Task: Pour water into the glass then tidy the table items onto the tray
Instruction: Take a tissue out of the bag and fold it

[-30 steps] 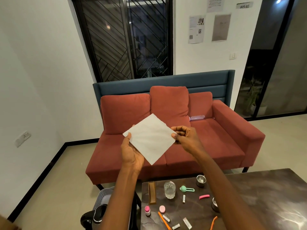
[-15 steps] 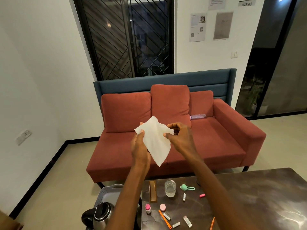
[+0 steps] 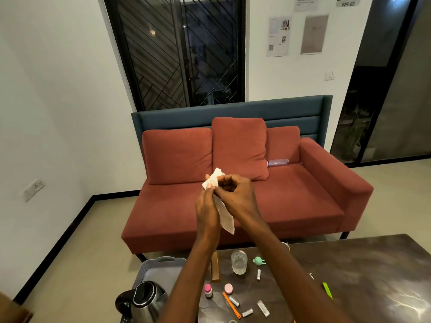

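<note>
Left hand [image 3: 206, 212]: grip pinches the white napkin [image 3: 225, 215], raised above the worktop [image 3: 363, 276].
Right hand [image 3: 235, 197]: grip pinches its top, probably folding it.
Glass [image 3: 239, 262]: at 6 o'clock below.
Tray [image 3: 161, 268]: at 7 o'clock, beside kettle [image 3: 142, 301].

A tissue [image 3: 222, 213] is held between the left hand [image 3: 207, 212] and the right hand [image 3: 235, 197], raised above the table [image 3: 373, 271] and in front of the sofa [image 3: 245, 183]. On the table, a glass [image 3: 239, 262] is placed near the far edge. A tray [image 3: 152, 269] is located left of the table, with a kettle [image 3: 142, 301] set at its near side.
</note>
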A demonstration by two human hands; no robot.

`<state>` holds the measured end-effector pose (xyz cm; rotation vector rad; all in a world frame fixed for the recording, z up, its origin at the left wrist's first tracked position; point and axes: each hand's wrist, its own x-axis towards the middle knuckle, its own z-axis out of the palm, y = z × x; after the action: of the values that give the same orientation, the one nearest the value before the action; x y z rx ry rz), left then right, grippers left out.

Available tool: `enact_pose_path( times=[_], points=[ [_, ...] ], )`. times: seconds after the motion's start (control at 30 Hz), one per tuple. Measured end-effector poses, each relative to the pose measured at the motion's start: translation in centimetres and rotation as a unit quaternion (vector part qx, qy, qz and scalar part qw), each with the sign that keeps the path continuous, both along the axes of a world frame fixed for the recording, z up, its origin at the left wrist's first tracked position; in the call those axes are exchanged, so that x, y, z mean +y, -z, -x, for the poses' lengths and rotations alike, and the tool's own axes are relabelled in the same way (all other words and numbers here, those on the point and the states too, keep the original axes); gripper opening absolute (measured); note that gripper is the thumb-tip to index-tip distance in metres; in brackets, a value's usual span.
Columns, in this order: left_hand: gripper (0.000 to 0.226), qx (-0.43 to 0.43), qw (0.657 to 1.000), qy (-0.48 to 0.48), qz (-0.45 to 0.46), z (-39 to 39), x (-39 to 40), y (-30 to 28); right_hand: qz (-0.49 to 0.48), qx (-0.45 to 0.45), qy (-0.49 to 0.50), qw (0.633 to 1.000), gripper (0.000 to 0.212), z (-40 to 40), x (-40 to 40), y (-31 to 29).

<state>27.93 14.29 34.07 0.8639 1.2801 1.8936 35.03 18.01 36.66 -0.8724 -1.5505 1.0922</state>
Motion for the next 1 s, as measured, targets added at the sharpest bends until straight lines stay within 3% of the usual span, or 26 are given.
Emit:
enact_pose_path(
  times=[0.4, 0.63, 0.73, 0.9, 1.0],
  points=[
    [0.043, -0.107, 0.994, 0.022, -0.023, 0.3, 0.0, 0.6, -0.085, 0.000, 0.006, 0.996, 0.010, 1.0, -1.5, -0.1],
    [0.046, -0.212, 0.973, 0.072, -0.061, 1.7, -0.6, 0.8, -0.051, -0.023, -0.102, 0.993, 0.037, 1.5, -2.3, 0.5],
    [0.040, -0.279, 0.952, 0.100, -0.079, 2.3, -0.8, 0.5, -0.004, 0.014, -0.149, 0.989, 0.047, 1.4, -2.4, 0.7],
    [0.043, -0.349, 0.929, 0.110, -0.059, 2.8, -1.1, -0.1, 0.050, 0.153, -0.131, 0.978, 0.034, 0.6, -2.3, 0.5],
    [0.044, -0.350, 0.932, 0.086, -0.031, 3.3, -1.4, 0.3, 0.039, 0.158, -0.090, 0.982, 0.030, 0.2, -2.2, 0.4]
  ],
)
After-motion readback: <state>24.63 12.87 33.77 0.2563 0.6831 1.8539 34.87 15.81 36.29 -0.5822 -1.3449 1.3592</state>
